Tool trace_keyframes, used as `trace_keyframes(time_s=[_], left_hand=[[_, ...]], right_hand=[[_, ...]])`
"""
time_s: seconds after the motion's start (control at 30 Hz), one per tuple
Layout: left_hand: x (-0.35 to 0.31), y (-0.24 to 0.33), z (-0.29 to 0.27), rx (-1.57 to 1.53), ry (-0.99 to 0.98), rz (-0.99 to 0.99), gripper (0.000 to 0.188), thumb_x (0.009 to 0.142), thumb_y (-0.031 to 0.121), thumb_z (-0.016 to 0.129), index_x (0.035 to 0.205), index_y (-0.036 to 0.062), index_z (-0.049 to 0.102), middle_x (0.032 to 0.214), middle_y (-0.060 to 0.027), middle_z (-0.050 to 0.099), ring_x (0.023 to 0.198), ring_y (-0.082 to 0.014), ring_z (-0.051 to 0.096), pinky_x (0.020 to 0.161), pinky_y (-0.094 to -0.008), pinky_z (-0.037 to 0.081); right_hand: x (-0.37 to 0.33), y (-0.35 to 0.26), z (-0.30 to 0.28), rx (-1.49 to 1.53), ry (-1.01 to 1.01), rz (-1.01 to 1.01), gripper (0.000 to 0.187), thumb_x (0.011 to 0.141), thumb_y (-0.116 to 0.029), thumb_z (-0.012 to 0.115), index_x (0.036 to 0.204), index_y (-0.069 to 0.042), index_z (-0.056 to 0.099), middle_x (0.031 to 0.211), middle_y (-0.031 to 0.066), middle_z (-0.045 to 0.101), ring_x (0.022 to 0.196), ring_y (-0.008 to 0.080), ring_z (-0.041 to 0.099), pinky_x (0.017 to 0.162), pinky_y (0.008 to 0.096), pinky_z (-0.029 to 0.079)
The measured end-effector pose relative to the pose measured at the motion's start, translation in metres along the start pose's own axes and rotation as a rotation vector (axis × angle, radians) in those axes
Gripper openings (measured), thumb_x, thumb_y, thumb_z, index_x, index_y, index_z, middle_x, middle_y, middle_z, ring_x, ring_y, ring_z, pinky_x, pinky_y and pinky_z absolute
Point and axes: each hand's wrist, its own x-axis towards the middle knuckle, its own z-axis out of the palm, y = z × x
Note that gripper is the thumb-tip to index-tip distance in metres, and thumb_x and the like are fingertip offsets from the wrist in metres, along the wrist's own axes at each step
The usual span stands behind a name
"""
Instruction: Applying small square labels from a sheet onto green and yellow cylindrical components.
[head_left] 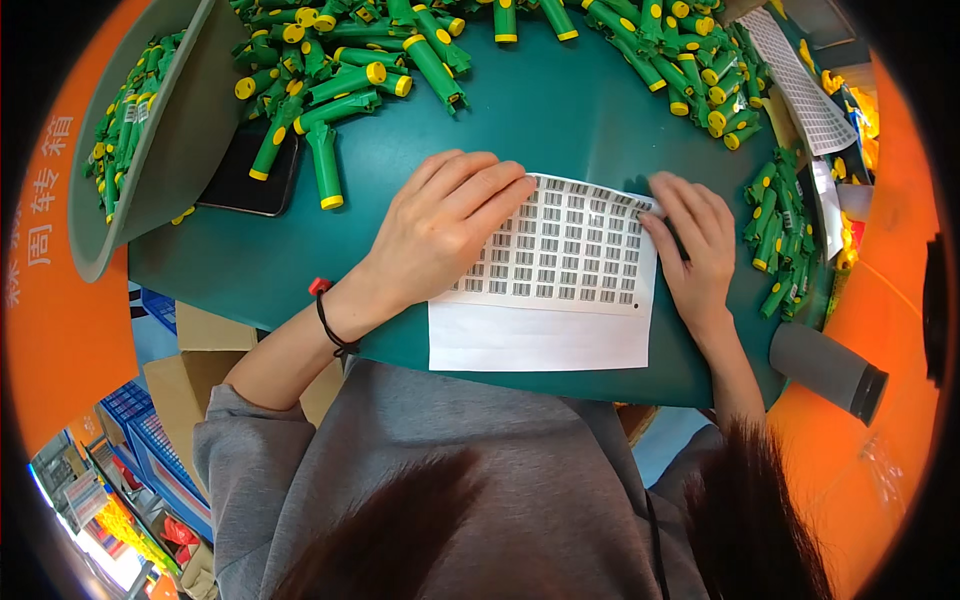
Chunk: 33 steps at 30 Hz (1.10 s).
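Note:
A white label sheet (568,250), printed with rows of small barcode stickers and blank along its lower strip, lies in front of me at the table's near edge. Over its upper left part rests my left hand (435,230), fingers together and bent on the top edge; its thumb is hidden. At the upper right corner, my right hand (700,240) has the sheet's edge between thumb and fingers, and that corner lifts slightly. Beyond my left hand lie green tube-shaped parts with yellow ends, the nearest green tube (323,165) pointing toward me.
Piles of green tubes (690,65) cover the far table (540,110), with another bunch (780,230) at the right. A grey-green bin (190,130) holding more tubes stands left, beside a dark phone (255,175). A grey cylinder (825,370) lies at the right edge.

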Motion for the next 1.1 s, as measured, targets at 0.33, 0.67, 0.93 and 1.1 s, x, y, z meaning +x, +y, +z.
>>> trace_keyframes(time_s=[0.33,0.67,0.93,1.1], left_hand=[[0.003,0.001,0.0,0.01,0.038,-0.006,0.037,0.071,0.003,0.069,0.108,0.0023,0.072,0.112,-0.0069,0.069,0.103,-0.0252,0.064,0.091,-0.04,0.051],[0.0,0.002,-0.011,-0.128,0.001,-0.032,0.04,0.076,0.004,0.065,0.116,0.0014,0.068,0.118,-0.0107,0.065,0.109,-0.0284,0.062,0.097,-0.0422,0.049],[-0.008,-0.004,-0.027,-0.277,-0.026,-0.379,0.044,0.078,0.014,0.082,0.117,0.0017,0.068,0.118,-0.0107,0.063,0.104,-0.0304,0.06,0.088,-0.0388,0.051],[-0.011,-0.003,-0.028,-0.289,0.0,-0.381,0.042,0.078,0.014,0.082,0.116,0.0022,0.069,0.116,-0.0108,0.063,0.102,-0.0295,0.06,0.086,-0.0386,0.051]], right_hand=[[-0.001,0.004,0.002,0.16,0.016,-0.016,0.021,0.078,0.002,0.078,0.097,-0.004,0.075,0.102,0.0059,0.074,0.094,0.0253,0.063,0.087,0.0351,0.051],[0.0,-0.007,-0.015,0.503,-0.177,0.282,0.017,0.087,0.002,0.072,0.104,0.003,0.073,0.096,0.0096,0.073,0.086,0.0163,0.066,0.077,0.0271,0.052],[0.023,0.0,-0.016,0.494,-0.347,0.535,0.032,0.086,-0.007,0.076,0.117,-0.001,0.069,0.098,0.0045,0.069,0.091,0.0114,0.065,0.075,0.0245,0.051],[0.102,0.041,0.0,-0.05,0.121,0.054,0.029,0.085,-0.017,0.078,0.108,-0.002,0.069,0.102,0.0117,0.07,0.098,0.0285,0.063,0.08,0.0391,0.052]])
